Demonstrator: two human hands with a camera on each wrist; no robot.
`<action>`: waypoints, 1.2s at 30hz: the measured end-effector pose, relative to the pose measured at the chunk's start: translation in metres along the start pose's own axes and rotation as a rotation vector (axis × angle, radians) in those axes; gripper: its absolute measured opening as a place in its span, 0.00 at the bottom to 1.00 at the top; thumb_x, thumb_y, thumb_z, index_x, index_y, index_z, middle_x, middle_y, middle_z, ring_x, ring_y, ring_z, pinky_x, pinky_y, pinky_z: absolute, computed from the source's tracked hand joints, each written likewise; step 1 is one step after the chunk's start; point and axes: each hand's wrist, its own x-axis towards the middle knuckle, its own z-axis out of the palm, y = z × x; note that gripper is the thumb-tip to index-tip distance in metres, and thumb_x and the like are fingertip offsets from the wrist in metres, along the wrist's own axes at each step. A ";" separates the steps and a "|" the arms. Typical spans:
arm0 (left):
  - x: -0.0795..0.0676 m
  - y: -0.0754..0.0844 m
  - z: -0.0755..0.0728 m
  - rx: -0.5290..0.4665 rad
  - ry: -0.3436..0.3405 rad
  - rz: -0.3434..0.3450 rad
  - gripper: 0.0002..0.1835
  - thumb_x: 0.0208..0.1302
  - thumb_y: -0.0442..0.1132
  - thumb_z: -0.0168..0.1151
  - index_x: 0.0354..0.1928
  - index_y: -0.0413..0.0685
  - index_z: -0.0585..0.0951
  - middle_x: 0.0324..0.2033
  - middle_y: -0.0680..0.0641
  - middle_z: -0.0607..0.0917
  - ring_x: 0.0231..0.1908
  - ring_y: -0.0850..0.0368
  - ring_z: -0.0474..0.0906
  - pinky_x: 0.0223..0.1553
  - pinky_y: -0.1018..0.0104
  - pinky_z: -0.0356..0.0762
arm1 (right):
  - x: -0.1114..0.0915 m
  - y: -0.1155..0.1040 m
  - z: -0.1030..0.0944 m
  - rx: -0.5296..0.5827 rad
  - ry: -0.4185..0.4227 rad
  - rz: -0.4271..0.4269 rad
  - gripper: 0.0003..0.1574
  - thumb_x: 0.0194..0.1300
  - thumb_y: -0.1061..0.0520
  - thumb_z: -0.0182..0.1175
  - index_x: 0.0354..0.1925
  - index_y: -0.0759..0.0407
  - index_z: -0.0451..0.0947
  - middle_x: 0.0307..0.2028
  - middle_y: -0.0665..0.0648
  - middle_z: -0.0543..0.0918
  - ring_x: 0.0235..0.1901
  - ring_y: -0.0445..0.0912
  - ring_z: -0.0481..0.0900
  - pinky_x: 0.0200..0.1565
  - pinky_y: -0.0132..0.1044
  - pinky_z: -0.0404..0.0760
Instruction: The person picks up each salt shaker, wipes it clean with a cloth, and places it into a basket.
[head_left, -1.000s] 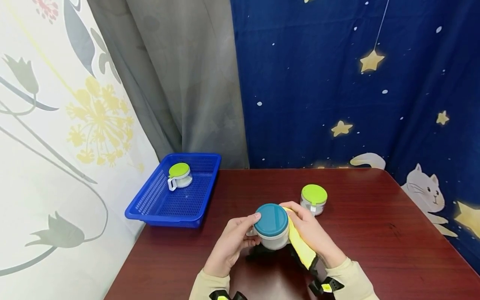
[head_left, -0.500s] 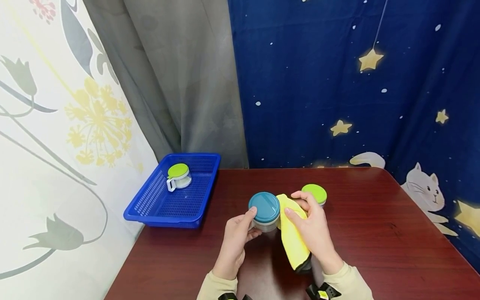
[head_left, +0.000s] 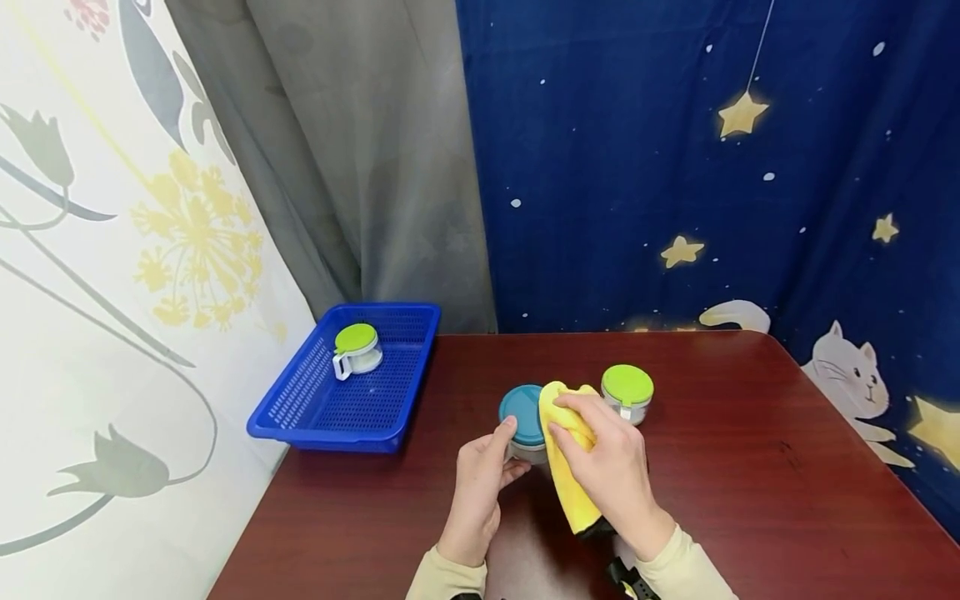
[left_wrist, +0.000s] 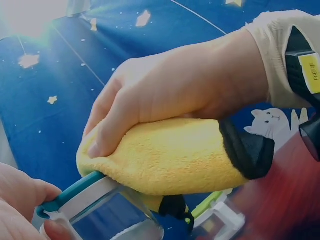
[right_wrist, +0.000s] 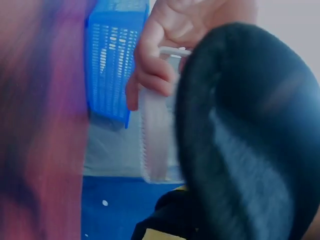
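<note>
My left hand (head_left: 472, 500) holds a clear seasoning jar (left_wrist: 112, 212) with a teal lid (head_left: 519, 411) above the table, thumb on the lid's edge and fingers under the handle side. My right hand (head_left: 618, 462) grips a yellow cloth (head_left: 568, 492) with a black edging, pinched between thumb and fingers. The cloth lies against the right edge of the lid and covers part of it. From the left wrist, the yellow cloth (left_wrist: 172, 160) overlaps the lid's rim. In the right wrist view, its dark end (right_wrist: 240, 120) hides much of the jar (right_wrist: 156, 135), whose white bottom shows.
A blue plastic basket (head_left: 378, 421) stands at the table's left, holding a jar with a green lid (head_left: 357, 340). Another green-lidded jar (head_left: 627, 387) stands on the brown table (head_left: 750, 467) just beyond my right hand. Curtains hang behind the table's far edge.
The jar has moved slightly away from me and left. The cloth has shifted from the jar's right side up onto the lid's edge, with my right hand turning over it.
</note>
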 end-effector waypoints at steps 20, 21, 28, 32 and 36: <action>-0.012 0.001 0.003 0.102 -0.053 -0.025 0.28 0.69 0.54 0.61 0.14 0.49 0.68 0.12 0.54 0.64 0.29 0.50 0.81 0.35 0.61 0.76 | -0.004 -0.016 0.005 -0.058 -0.056 -0.190 0.22 0.54 0.52 0.76 0.49 0.46 0.84 0.43 0.43 0.85 0.41 0.41 0.81 0.35 0.39 0.83; -0.012 0.000 0.003 0.112 -0.054 -0.025 0.29 0.69 0.54 0.62 0.13 0.49 0.67 0.12 0.53 0.64 0.29 0.50 0.81 0.35 0.61 0.76 | -0.005 -0.016 0.005 -0.067 -0.057 -0.181 0.22 0.54 0.52 0.76 0.48 0.45 0.84 0.42 0.43 0.85 0.41 0.41 0.81 0.34 0.40 0.84; -0.014 -0.002 0.003 0.138 -0.056 -0.027 0.26 0.68 0.53 0.64 0.15 0.46 0.74 0.12 0.54 0.70 0.28 0.51 0.80 0.35 0.61 0.79 | -0.004 -0.007 -0.001 -0.119 -0.042 -0.151 0.21 0.53 0.51 0.76 0.48 0.46 0.85 0.40 0.43 0.85 0.40 0.41 0.82 0.31 0.40 0.83; -0.015 0.000 0.002 0.137 -0.082 -0.014 0.26 0.68 0.53 0.64 0.17 0.43 0.76 0.14 0.51 0.73 0.26 0.50 0.82 0.35 0.62 0.79 | 0.009 0.003 -0.009 -0.168 -0.020 -0.045 0.21 0.54 0.51 0.76 0.48 0.46 0.85 0.40 0.44 0.85 0.37 0.41 0.81 0.30 0.41 0.81; -0.015 0.001 0.001 0.123 -0.105 -0.009 0.29 0.69 0.53 0.63 0.15 0.47 0.66 0.13 0.52 0.66 0.26 0.50 0.83 0.35 0.61 0.81 | 0.015 0.007 -0.013 -0.167 -0.045 0.020 0.22 0.55 0.50 0.76 0.49 0.45 0.85 0.40 0.44 0.85 0.36 0.39 0.78 0.32 0.41 0.79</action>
